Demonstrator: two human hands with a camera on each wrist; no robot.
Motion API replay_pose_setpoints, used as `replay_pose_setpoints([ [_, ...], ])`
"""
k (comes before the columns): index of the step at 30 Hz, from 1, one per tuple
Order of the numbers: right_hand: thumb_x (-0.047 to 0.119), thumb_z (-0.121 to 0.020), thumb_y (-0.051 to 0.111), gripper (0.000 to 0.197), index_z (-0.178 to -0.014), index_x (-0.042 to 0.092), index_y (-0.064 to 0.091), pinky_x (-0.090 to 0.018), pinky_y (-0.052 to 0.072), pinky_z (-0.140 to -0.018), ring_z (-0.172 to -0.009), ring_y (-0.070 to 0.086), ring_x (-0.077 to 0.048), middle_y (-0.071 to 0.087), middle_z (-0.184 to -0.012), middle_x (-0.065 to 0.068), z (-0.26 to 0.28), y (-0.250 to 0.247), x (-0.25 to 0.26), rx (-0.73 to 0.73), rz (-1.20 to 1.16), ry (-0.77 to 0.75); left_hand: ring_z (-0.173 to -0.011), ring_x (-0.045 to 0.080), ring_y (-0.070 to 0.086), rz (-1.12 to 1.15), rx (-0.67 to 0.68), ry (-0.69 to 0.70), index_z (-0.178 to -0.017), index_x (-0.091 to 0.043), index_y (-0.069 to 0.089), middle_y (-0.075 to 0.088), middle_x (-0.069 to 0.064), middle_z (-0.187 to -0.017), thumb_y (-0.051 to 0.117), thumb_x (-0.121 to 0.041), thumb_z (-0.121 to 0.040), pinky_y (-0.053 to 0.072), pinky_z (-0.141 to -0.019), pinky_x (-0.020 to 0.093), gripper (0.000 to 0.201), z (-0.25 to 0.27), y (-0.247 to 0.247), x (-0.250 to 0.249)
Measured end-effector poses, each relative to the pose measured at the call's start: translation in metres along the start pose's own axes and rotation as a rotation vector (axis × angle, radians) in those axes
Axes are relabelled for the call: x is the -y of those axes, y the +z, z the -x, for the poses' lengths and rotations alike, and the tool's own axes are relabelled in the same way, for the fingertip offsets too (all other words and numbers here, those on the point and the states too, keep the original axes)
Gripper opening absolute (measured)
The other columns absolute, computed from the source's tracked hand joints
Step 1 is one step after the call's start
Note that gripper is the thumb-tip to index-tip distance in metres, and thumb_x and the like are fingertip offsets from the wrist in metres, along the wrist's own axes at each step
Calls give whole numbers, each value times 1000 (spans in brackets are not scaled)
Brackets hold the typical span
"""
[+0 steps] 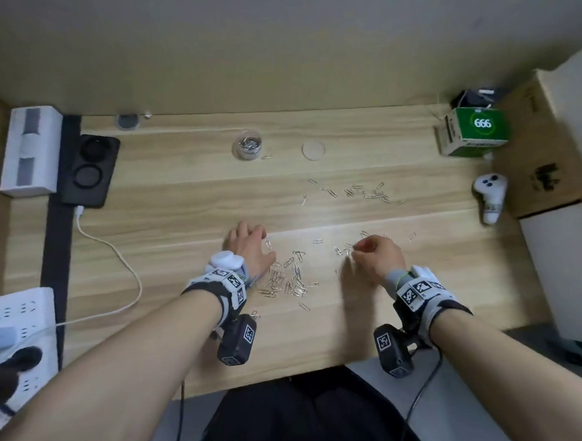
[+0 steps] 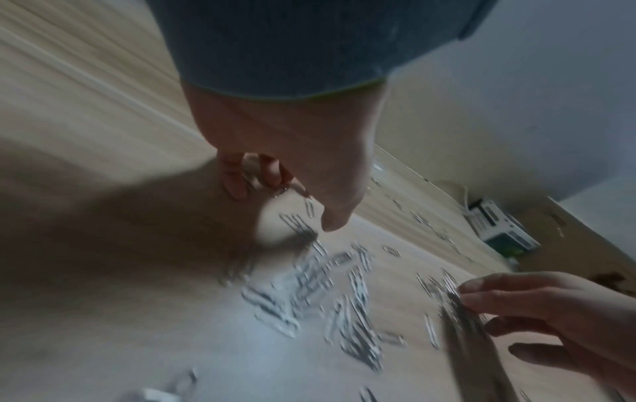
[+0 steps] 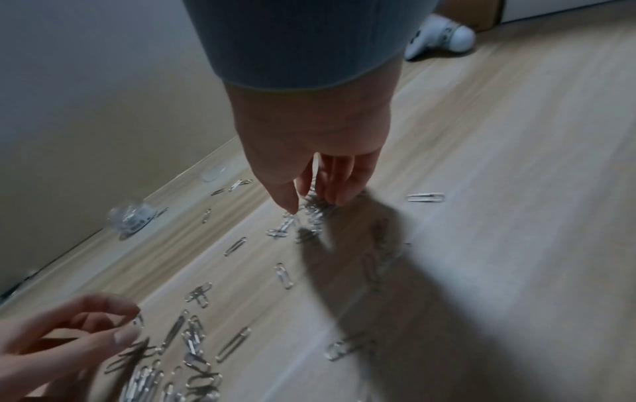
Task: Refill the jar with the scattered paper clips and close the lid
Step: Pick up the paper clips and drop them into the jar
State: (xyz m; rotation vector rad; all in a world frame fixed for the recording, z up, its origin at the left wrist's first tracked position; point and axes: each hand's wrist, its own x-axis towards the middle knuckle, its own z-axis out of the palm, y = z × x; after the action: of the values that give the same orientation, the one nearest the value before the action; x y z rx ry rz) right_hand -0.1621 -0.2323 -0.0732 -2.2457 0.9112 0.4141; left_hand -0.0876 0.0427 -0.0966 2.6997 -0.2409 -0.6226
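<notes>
A small clear jar [image 1: 247, 147] with some clips inside stands open at the back of the wooden desk [image 1: 181, 206]. Its round clear lid [image 1: 313, 150] lies flat to its right. Silver paper clips [image 1: 287, 277] lie heaped between my hands, and another scatter of clips [image 1: 369, 192] lies farther back on the right. My left hand [image 1: 262, 245] is palm down at the heap's left edge, fingers curled, pinching clips [image 2: 280, 190]. My right hand [image 1: 360, 248] pinches a small bunch of clips [image 3: 311, 202] between thumb and fingers, just above the desk.
A white tray [image 1: 30, 156], a black charger pad [image 1: 89, 170] with a white cable and a power strip [image 1: 22, 328] are on the left. A green box [image 1: 473, 131], a white controller [image 1: 490, 196] and cardboard boxes [image 1: 542, 160] line the right.
</notes>
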Motion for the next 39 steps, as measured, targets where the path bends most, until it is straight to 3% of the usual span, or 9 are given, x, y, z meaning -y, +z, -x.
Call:
replay_pose_setpoints([
  [2,28,-70,78,27,-94,20,70,-33,53,-86,-93,66,-25,70,-103,-7,6,-8,-19,-46,59,19,-103,25,41,-8,20,41,-110,-23,51,41,3,-117,66,-51,-73,41,-93,38,49,10,11,-16],
  [6,44,-60,88,80,-123,10,51,-40,45,-102,-113,52,-32,43,-126,-14,14,-13,-38,-64,145,35,-105,27,41,23,34,56,-112,-23,52,41,3,-113,64,-51,-72,38,-97,39,50,27,28,-40],
  [9,48,-55,89,92,-127,11,46,-41,45,-104,-116,50,-35,39,-128,-14,12,-8,-41,-54,186,-43,-108,26,41,63,48,58,-112,-22,53,42,3,-113,62,-43,-77,38,-98,37,42,37,38,-50],
  [13,41,-60,86,81,-126,17,46,-40,49,-96,-108,54,-33,40,-125,-12,16,10,-23,52,197,-172,-109,23,45,120,40,91,-114,-21,57,48,2,-113,60,-33,-84,40,-92,33,32,56,36,-44],
  [19,15,-78,64,17,-94,20,68,-30,42,-78,-97,61,-31,61,-106,-7,27,48,13,143,184,-362,-104,23,52,58,-61,-89,-110,-21,55,52,1,-112,60,-30,-82,46,-83,32,30,87,19,-10],
  [25,10,-77,65,15,-84,18,75,-26,44,-76,-95,66,-24,75,-94,-1,36,67,33,240,216,-485,-103,23,49,-72,39,-254,-115,-24,48,44,-1,-116,70,-59,-62,49,-83,37,67,129,24,13],
  [28,13,-78,68,8,-83,17,74,-28,50,-77,-91,68,-23,76,-88,-1,38,69,33,281,178,-465,-104,25,50,-58,32,-259,-120,-24,44,42,2,-120,77,-49,-66,47,-84,36,69,146,40,12],
  [32,15,-79,73,4,-80,19,70,-23,42,-70,-80,65,-14,72,-79,5,39,60,21,252,56,-436,-108,27,52,66,-68,-247,-126,-19,43,42,8,-124,72,-35,-79,50,-92,40,58,136,56,1],
  [39,22,-78,75,7,-84,20,72,-36,54,-82,-85,69,-19,75,-83,2,26,32,-20,189,-29,-377,-101,27,46,79,-146,-125,-133,-23,38,37,7,-115,78,-49,-63,46,-92,41,85,91,68,-46],
])
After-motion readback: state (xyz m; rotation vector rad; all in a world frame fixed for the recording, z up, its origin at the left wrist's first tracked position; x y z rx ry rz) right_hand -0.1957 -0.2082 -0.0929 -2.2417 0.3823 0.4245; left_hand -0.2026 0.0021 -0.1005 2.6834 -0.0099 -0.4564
